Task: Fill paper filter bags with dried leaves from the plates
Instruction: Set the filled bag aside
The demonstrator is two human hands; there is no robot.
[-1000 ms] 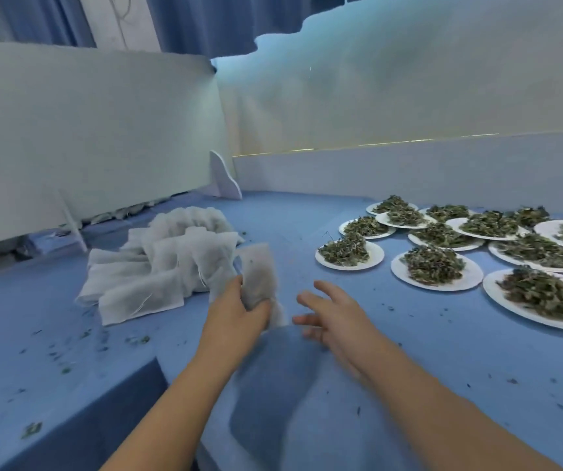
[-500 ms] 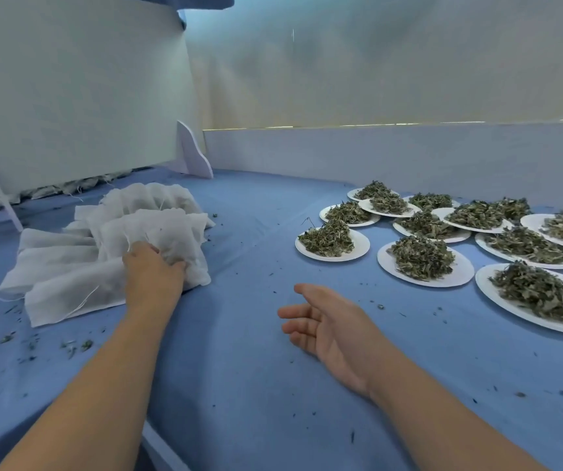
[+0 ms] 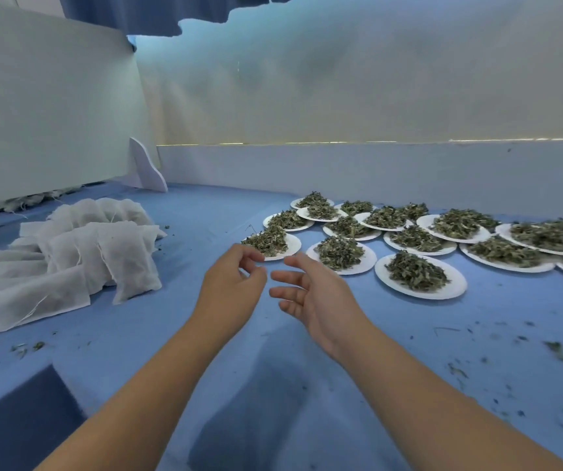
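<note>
The left hand [image 3: 231, 287], withdrawn from the filter bags [image 3: 79, 253] now piled well to its left, is held loosely curled and empty beside the open, empty right hand [image 3: 314, 295], the plates [image 3: 445, 293] of dried leaves [image 3: 416, 275] lying just ahead, so another bag is probably needed.

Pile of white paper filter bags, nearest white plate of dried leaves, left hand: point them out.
Pile of white paper filter bags [image 3: 127, 256], head view, frontmost bag's face.
Nearest white plate of dried leaves [image 3: 422, 294], head view, bare front rim.
Left hand [image 3: 229, 294], head view, back of hand.
</note>
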